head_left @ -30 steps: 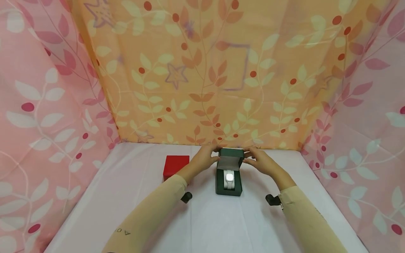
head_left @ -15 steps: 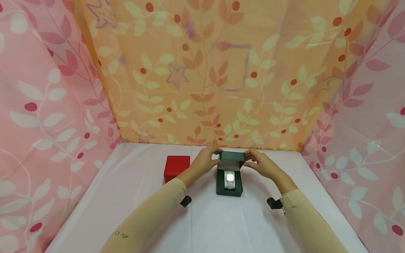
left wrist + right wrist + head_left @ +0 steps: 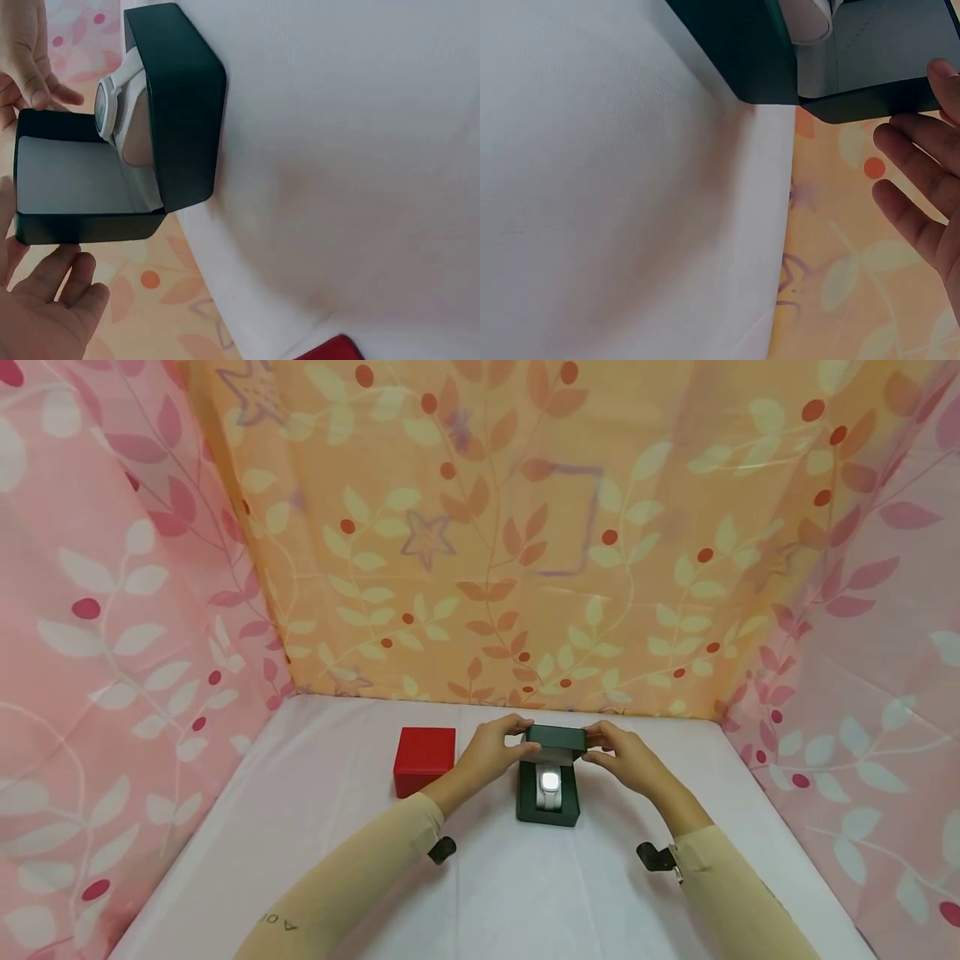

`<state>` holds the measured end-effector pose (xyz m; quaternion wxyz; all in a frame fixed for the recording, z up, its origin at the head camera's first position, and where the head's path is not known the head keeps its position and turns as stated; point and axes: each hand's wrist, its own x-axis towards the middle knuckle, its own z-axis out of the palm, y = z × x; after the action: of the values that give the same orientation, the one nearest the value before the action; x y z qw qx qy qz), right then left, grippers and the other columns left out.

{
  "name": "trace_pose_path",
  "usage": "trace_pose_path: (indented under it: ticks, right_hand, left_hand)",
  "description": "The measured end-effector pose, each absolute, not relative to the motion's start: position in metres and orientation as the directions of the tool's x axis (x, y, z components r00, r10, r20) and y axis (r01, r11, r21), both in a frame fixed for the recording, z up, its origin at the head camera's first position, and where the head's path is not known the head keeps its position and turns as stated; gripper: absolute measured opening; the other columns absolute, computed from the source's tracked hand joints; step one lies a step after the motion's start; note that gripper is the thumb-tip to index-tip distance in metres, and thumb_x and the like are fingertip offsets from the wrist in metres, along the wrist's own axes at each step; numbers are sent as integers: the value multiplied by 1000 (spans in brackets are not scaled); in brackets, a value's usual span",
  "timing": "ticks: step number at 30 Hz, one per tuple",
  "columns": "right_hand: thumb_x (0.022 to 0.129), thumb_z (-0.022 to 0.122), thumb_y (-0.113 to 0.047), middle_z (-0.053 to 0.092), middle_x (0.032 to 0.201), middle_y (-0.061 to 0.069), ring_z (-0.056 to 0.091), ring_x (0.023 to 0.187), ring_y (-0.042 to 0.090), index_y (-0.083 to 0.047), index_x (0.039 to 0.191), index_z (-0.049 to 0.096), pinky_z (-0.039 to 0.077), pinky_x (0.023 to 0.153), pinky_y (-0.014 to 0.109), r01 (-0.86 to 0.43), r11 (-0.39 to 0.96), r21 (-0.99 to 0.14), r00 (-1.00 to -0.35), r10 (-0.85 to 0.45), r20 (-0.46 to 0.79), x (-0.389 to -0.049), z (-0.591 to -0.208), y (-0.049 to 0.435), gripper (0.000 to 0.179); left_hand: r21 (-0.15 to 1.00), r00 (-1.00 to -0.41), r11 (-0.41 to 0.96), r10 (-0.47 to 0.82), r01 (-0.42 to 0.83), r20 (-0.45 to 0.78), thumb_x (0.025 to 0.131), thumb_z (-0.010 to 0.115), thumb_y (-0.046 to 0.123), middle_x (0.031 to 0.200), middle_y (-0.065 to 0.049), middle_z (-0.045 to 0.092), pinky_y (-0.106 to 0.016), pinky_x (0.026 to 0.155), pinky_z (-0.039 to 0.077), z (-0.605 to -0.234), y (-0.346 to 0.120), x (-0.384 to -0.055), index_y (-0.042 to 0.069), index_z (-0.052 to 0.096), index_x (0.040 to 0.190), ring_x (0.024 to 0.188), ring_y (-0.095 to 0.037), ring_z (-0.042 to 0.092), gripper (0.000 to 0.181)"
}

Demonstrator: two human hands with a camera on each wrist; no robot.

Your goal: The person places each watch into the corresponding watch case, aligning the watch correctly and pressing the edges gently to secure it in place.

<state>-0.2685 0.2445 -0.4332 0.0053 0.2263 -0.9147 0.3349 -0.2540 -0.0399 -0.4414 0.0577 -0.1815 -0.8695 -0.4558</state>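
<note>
A dark green watch box (image 3: pixel 547 817) stands on the white cloth, its hinged lid (image 3: pixel 557 737) partly raised. A white watch (image 3: pixel 550 779) with a square face sits on a cushion inside. My left hand (image 3: pixel 491 747) holds the lid's left side, thumb at the front edge and fingers behind. On the opposite side, my right hand (image 3: pixel 626 758) grips the lid the same way. The left wrist view shows the lid's pale lining (image 3: pixel 67 176) and the left hand's fingers (image 3: pixel 56 277) against its side wall. The right thumb (image 3: pixel 943 71) lies at the lid's rim in the right wrist view.
A closed red box (image 3: pixel 425 752) stands left of the watch box, partly behind my left wrist. An orange patterned curtain (image 3: pixel 495 527) rises behind the table (image 3: pixel 510 893), with pink patterned curtains at both sides.
The lid has tilted forward and down over the watch, showing less of its lining in the head view. Both hands have moved with it. The base and the red box stay put.
</note>
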Motion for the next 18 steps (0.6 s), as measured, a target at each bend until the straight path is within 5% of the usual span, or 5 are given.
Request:
trace_pose_path:
  ticks: [9, 18]
  right_hand:
    - [96, 73, -16, 72, 124, 12, 66, 120, 38, -8, 134, 62, 51, 101, 58, -379, 640, -668, -912, -381, 153, -261, -433, 240, 40]
    - [100, 68, -34, 66, 133, 21, 63, 126, 35, 4, 143, 54, 48, 107, 54, -223, 495, -840, -949, -307, 71, -251, -439, 236, 59]
  left_hand:
    - [857, -954, 422, 189, 294, 234, 91, 79, 34, 124, 2, 73, -36, 92, 59, -439, -34, -250, 21, 71, 126, 121, -26, 65, 39]
    - [905, -979, 382, 146, 189, 142, 88, 83, 30, 126, -4, 72, -38, 96, 58, -433, -31, -247, 15, 72, 127, 122, -30, 65, 44]
